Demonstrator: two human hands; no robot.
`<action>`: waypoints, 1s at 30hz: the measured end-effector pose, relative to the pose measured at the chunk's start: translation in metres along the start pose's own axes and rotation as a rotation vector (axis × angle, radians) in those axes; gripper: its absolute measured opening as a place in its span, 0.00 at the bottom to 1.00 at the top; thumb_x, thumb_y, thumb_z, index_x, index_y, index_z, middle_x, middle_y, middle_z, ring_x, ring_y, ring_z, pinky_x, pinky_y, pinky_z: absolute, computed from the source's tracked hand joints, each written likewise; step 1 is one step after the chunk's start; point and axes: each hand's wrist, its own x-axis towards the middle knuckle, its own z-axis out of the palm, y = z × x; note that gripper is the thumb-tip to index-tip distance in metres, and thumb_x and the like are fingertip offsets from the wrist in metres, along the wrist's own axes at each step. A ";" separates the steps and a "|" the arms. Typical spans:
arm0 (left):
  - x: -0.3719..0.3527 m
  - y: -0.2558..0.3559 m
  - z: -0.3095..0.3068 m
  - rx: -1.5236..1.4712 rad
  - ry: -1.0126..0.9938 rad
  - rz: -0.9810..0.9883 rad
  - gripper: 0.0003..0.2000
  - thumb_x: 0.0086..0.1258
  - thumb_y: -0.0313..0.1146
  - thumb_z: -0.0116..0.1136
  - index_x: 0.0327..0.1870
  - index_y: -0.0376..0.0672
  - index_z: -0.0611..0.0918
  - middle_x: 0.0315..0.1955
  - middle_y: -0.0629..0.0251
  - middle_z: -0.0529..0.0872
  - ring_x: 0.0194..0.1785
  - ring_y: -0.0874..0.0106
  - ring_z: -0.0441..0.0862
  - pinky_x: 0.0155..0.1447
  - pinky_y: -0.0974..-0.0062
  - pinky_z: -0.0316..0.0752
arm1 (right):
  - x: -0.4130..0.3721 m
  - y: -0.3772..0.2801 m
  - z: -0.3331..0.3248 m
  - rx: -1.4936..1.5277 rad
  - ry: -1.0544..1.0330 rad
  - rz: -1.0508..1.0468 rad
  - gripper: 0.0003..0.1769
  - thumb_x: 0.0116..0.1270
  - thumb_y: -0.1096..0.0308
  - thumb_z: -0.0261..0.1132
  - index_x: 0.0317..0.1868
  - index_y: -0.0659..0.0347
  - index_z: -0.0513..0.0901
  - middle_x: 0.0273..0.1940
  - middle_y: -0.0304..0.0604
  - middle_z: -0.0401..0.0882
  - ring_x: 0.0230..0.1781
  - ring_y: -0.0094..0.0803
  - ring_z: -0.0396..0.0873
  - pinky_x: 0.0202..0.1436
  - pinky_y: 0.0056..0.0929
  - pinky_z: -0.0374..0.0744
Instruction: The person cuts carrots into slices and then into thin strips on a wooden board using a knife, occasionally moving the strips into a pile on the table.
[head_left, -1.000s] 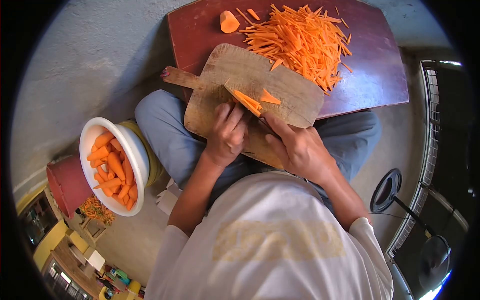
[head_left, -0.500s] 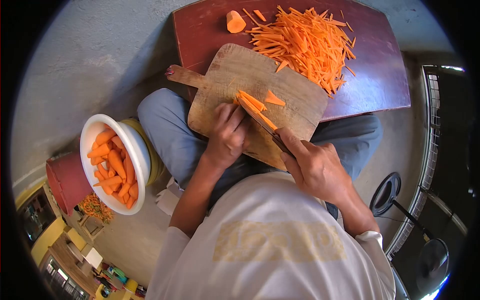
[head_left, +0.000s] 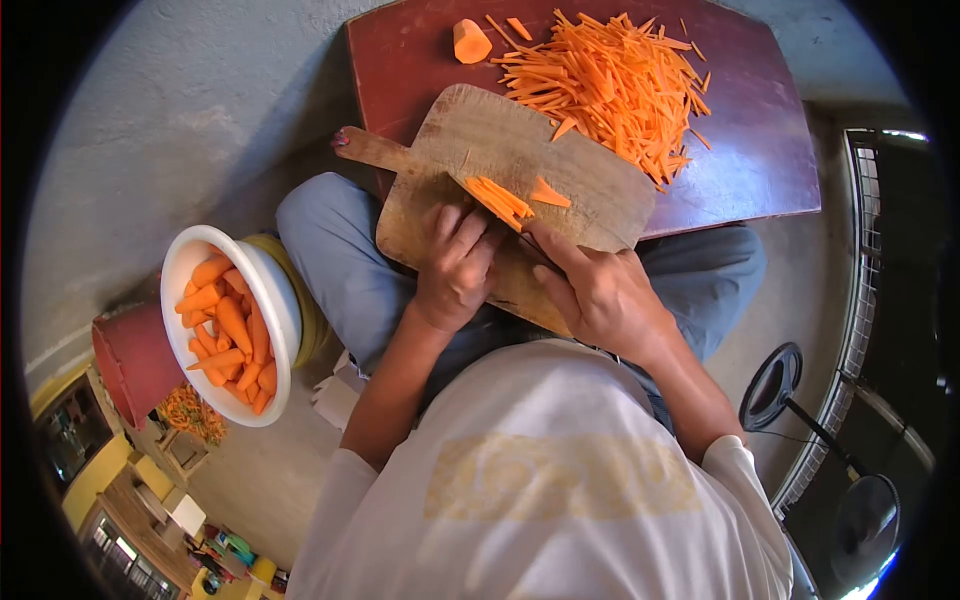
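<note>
My right hand (head_left: 612, 300) grips a knife (head_left: 527, 238), its handle mostly hidden in my fingers. The blade lies slantwise over the wooden cutting board (head_left: 590, 190), along a row of cut carrot sticks (head_left: 497, 200). Close by on the board rests a flat carrot slice (head_left: 550, 194). My left hand (head_left: 457, 270) is curled at the near side of the blade, fingertips down on the board; whatever they pinch is hidden. The board tilts across my lap and against the table edge.
On the red-brown table (head_left: 745, 150) lie a heap of carrot sticks (head_left: 610, 85) and a carrot chunk (head_left: 470, 42). To the left, a white basin (head_left: 285, 300) holds several peeled carrots (head_left: 232, 320), beside a red bucket (head_left: 140, 360). A black round-based stand (head_left: 775, 385) is at right.
My right hand and the knife have moved up and left, bringing the blade farther along the carrot. Cut sticks have shifted slightly left. My left hand stays nearly in place.
</note>
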 end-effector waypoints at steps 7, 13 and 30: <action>-0.001 0.002 -0.003 -0.001 0.029 -0.016 0.17 0.59 0.21 0.66 0.51 0.37 0.91 0.48 0.60 0.87 0.51 0.55 0.82 0.63 0.50 0.74 | -0.011 -0.014 -0.015 0.067 -0.083 0.118 0.28 0.80 0.68 0.71 0.77 0.64 0.81 0.46 0.62 0.94 0.44 0.63 0.93 0.47 0.54 0.89; 0.001 -0.001 -0.003 0.031 0.032 -0.014 0.16 0.60 0.21 0.67 0.50 0.37 0.92 0.44 0.61 0.85 0.49 0.56 0.81 0.61 0.52 0.74 | -0.007 -0.016 -0.019 0.069 -0.128 0.132 0.27 0.80 0.68 0.71 0.76 0.65 0.82 0.51 0.63 0.94 0.49 0.62 0.93 0.51 0.55 0.89; -0.006 0.001 -0.005 -0.006 0.040 -0.020 0.21 0.58 0.17 0.67 0.56 0.33 0.89 0.51 0.53 0.86 0.52 0.50 0.82 0.62 0.50 0.77 | -0.011 -0.014 -0.007 0.033 0.004 0.023 0.29 0.80 0.68 0.71 0.77 0.67 0.80 0.47 0.62 0.94 0.44 0.62 0.93 0.45 0.53 0.89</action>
